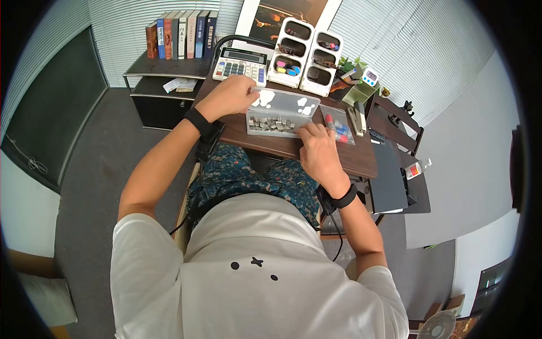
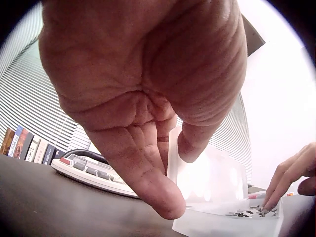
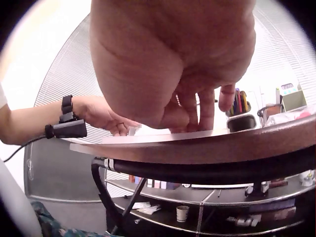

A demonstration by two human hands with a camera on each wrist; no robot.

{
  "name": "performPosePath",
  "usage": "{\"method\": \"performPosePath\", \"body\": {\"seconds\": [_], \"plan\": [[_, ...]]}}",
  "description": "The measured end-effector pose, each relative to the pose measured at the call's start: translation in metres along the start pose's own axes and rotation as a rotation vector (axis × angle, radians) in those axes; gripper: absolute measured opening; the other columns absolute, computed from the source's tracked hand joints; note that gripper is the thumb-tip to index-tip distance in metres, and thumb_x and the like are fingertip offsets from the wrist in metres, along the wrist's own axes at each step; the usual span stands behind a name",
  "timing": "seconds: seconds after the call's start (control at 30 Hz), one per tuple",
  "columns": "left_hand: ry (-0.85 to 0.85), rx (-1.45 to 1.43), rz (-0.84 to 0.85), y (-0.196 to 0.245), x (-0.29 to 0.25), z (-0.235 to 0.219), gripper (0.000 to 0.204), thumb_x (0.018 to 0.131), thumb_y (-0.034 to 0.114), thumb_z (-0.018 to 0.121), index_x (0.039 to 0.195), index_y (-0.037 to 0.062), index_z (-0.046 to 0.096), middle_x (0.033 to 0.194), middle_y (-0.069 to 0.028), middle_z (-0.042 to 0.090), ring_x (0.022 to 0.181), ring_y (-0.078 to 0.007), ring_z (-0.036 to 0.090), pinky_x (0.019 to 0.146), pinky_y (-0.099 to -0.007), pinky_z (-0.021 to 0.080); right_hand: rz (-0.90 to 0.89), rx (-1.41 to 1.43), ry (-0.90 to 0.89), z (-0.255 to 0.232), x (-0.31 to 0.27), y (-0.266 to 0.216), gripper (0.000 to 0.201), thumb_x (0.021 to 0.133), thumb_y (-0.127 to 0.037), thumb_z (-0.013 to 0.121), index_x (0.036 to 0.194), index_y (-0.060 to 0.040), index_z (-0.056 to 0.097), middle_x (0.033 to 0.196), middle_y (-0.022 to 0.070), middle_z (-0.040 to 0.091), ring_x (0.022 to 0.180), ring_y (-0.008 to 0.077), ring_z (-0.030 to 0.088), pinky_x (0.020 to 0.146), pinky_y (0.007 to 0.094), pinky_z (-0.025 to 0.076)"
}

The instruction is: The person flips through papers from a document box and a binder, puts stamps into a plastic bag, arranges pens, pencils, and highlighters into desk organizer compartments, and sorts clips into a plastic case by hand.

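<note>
A long translucent plastic box (image 1: pixel 270 134) lies on the desk with its hinged lid (image 1: pixel 289 102) raised at the back. Small silver metal pieces (image 1: pixel 273 122) are heaped inside. My left hand (image 1: pixel 233 94) pinches the left edge of the lid between thumb and fingers, as the left wrist view shows. At the box's right end, my right hand (image 1: pixel 319 150) reaches in from above. Its fingertips (image 2: pixel 269 203) touch the metal pieces in the left wrist view, the thumb apart from them.
Behind the box stand a calculator (image 1: pixel 239 65) and white organizers (image 1: pixel 292 48) with markers. A clear bag of coloured items (image 1: pixel 340 131) and a stapler (image 1: pixel 357 120) lie on the right. The desk's front edge (image 1: pixel 271 148) runs close before the box.
</note>
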State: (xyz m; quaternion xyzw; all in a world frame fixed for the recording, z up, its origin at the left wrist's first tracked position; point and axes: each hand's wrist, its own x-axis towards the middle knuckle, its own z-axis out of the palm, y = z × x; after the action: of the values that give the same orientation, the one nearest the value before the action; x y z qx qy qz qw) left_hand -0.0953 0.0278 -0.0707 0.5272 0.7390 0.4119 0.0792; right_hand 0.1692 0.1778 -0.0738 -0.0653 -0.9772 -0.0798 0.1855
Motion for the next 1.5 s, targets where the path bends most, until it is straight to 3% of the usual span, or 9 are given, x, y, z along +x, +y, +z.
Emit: {"method": "performPosePath", "body": {"seconds": [0.07, 0.17, 0.3, 0.57, 0.7, 0.9, 1.0, 1.2, 1.5], "plan": [[0.002, 0.010, 0.003, 0.001, -0.001, 0.000, 0.028, 0.103, 0.016, 0.066, 0.090, -0.0086, 0.066, 0.070, -0.0129, 0.070, 0.061, -0.0195, 0.075, 0.054, -0.0308, 0.055, -0.176, 0.239, 0.146, 0.002, 0.003, 0.000, 0.043, 0.077, 0.008, 0.062, 0.119, -0.0003, 0.069, 0.117, 0.0177, 0.069, 0.113, 0.0363, 0.062, 0.097, 0.0472, 0.044], [0.003, -0.009, -0.009, 0.002, -0.002, 0.001, 0.027, 0.102, 0.016, 0.066, 0.090, -0.0082, 0.066, 0.069, -0.0134, 0.070, 0.060, -0.0195, 0.075, 0.055, -0.0319, 0.055, -0.099, 0.269, 0.190, 0.000, 0.006, -0.002, 0.044, 0.077, 0.009, 0.061, 0.120, -0.0003, 0.069, 0.116, 0.0165, 0.070, 0.114, 0.0354, 0.062, 0.098, 0.0468, 0.044], [-0.001, 0.020, 0.020, 0.003, -0.003, -0.001, 0.026, 0.102, 0.016, 0.065, 0.092, -0.0079, 0.067, 0.066, -0.0135, 0.068, 0.060, -0.0198, 0.075, 0.056, -0.0334, 0.055, 0.042, 0.108, 0.040, 0.002, 0.004, 0.000, 0.048, 0.077, 0.010, 0.060, 0.123, -0.0015, 0.069, 0.120, 0.0163, 0.070, 0.118, 0.0367, 0.062, 0.102, 0.0466, 0.043], [0.000, 0.035, 0.041, 0.009, -0.004, 0.000, 0.027, 0.103, 0.016, 0.064, 0.095, -0.0086, 0.067, 0.065, -0.0138, 0.068, 0.060, -0.0212, 0.075, 0.056, -0.0345, 0.055, -0.148, 0.259, 0.185, 0.018, 0.009, 0.006, 0.054, 0.079, 0.005, 0.063, 0.132, -0.0012, 0.065, 0.126, 0.0178, 0.069, 0.117, 0.0386, 0.063, 0.107, 0.0524, 0.041], [0.006, 0.001, 0.063, 0.006, -0.003, 0.003, 0.026, 0.103, 0.016, 0.064, 0.098, -0.0088, 0.068, 0.067, -0.0148, 0.070, 0.062, -0.0214, 0.075, 0.057, -0.0351, 0.055, -0.183, 0.372, 0.120, 0.009, 0.007, 0.003, 0.055, 0.080, 0.003, 0.062, 0.135, -0.0010, 0.063, 0.129, 0.0185, 0.068, 0.121, 0.0396, 0.062, 0.111, 0.0534, 0.040], [0.005, 0.043, 0.088, 0.008, -0.002, 0.001, 0.026, 0.103, 0.017, 0.064, 0.098, -0.0082, 0.068, 0.068, -0.0160, 0.070, 0.062, -0.0218, 0.076, 0.058, -0.0358, 0.056, 0.032, 0.298, -0.011, 0.001, 0.006, 0.007, 0.049, 0.092, -0.021, 0.074, 0.136, -0.0019, 0.064, 0.137, 0.0185, 0.067, 0.132, 0.0387, 0.058, 0.120, 0.0568, 0.034], [0.006, 0.062, 0.097, 0.008, -0.002, 0.001, 0.026, 0.103, 0.017, 0.064, 0.096, -0.0079, 0.068, 0.067, -0.0155, 0.070, 0.062, -0.0218, 0.076, 0.058, -0.0358, 0.055, -0.176, 0.378, 0.073, 0.013, 0.005, 0.004, 0.056, 0.096, -0.038, 0.075, 0.137, -0.0016, 0.064, 0.133, 0.0189, 0.068, 0.129, 0.0382, 0.059, 0.120, 0.0564, 0.034], [-0.013, 0.034, 0.102, 0.011, -0.005, -0.001, 0.025, 0.103, 0.016, 0.064, 0.095, -0.0069, 0.067, 0.068, -0.0153, 0.070, 0.062, -0.0210, 0.075, 0.058, -0.0358, 0.055, -0.151, 0.417, 0.007, 0.002, 0.008, 0.002, 0.060, 0.097, -0.040, 0.073, 0.143, -0.0026, 0.061, 0.145, 0.0162, 0.064, 0.136, 0.0387, 0.056, 0.120, 0.0640, 0.031], [0.000, 0.096, 0.186, 0.010, -0.004, 0.001, 0.022, 0.104, 0.015, 0.065, 0.098, -0.0059, 0.067, 0.071, -0.0158, 0.070, 0.064, -0.0213, 0.072, 0.061, -0.0374, 0.052, -0.156, 0.325, -0.003, 0.007, 0.005, -0.004, 0.068, 0.096, -0.043, 0.074, 0.149, -0.0056, 0.056, 0.158, 0.0176, 0.053, 0.143, 0.0380, 0.051, 0.119, 0.0641, 0.033]]}}
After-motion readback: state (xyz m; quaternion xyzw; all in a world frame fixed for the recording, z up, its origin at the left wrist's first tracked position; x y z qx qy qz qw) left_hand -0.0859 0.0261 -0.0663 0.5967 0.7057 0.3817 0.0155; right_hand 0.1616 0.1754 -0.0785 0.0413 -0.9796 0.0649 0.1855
